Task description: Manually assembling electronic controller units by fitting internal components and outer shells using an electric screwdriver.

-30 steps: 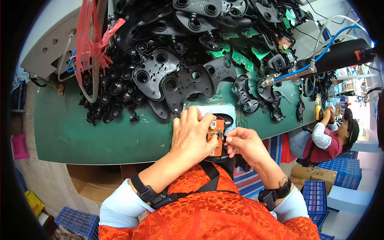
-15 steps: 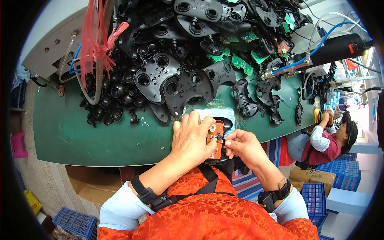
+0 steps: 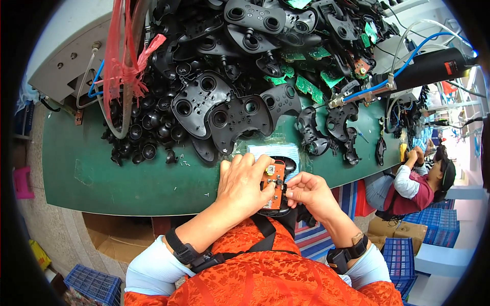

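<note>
Orange patterned garment (image 3: 255,280), pale-blue sleeves (image 3: 151,262), black wristbands (image 3: 179,248)

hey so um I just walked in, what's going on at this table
A person is working with both hands at a green table. The left hand holds an orange circuit board that sits on a black controller shell, while the right hand pinches at the board's right edge; what it grips is too small to tell. A blue cloth lies just beyond. More controller shells are piled behind it, beside a heap of small round black parts.
</note>
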A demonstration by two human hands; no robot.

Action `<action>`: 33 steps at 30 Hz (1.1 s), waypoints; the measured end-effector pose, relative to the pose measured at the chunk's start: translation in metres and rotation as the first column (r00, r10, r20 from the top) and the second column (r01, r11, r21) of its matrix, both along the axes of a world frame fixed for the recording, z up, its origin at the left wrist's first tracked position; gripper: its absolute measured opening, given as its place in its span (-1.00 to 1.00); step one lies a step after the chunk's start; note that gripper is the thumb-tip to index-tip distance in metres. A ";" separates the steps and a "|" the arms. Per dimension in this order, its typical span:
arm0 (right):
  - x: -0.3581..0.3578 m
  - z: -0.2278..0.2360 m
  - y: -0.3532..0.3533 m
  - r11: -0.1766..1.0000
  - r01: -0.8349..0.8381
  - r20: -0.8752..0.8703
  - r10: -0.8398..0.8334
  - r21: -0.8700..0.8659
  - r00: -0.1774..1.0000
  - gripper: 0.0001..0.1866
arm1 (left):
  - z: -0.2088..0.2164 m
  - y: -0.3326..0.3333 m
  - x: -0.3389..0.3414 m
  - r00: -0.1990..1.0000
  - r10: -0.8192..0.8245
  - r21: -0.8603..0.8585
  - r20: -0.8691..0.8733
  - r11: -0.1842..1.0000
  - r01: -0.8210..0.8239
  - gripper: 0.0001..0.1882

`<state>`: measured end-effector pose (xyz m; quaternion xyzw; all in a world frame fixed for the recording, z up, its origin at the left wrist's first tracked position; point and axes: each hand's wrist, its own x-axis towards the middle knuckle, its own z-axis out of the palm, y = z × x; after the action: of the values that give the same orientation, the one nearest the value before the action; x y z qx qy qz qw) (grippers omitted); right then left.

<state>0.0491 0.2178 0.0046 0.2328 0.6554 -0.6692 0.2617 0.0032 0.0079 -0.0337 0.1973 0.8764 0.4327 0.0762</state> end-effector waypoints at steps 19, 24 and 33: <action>-0.001 -0.005 0.002 0.999 -0.040 -0.077 0.041 0.019 0.996 -0.90 | 0.004 0.000 0.000 1.000 -0.018 -0.006 0.011 1.000 0.018 -0.54; -0.005 0.000 0.003 0.998 -0.068 -0.032 0.068 0.006 0.997 -0.91 | 0.006 -0.001 0.000 0.999 -0.026 -0.018 0.035 0.999 0.027 -0.53; -0.016 0.005 0.006 0.991 -0.134 0.046 0.132 0.026 0.990 -0.90 | 0.004 -0.002 -0.001 1.000 -0.024 -0.007 0.015 1.000 0.024 -0.54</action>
<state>0.0330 0.2235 0.0100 0.2069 0.6733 -0.6353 0.3165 0.0020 0.0062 -0.0301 0.2043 0.8750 0.4298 0.0887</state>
